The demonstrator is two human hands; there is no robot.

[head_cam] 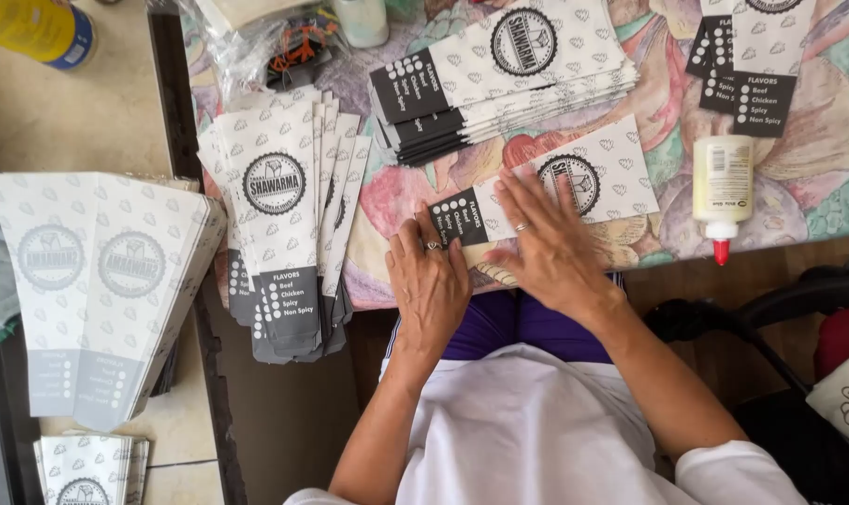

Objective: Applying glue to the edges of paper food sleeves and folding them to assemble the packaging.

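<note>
Both hands are pressing flat, fingers spread and holding nothing, on a white paper sleeve (574,182) with a black end that is lying on the flowered tablecloth (817,178) at the table's near edge: the left hand (431,285) is resting by its black end and the right hand (548,245) is lying across its middle. A stack of like sleeves (499,79) is sitting just behind it, another fanned pile (284,215) is lying to the left, and a glue bottle (722,182) is lying to the right, well apart from the hands.
</note>
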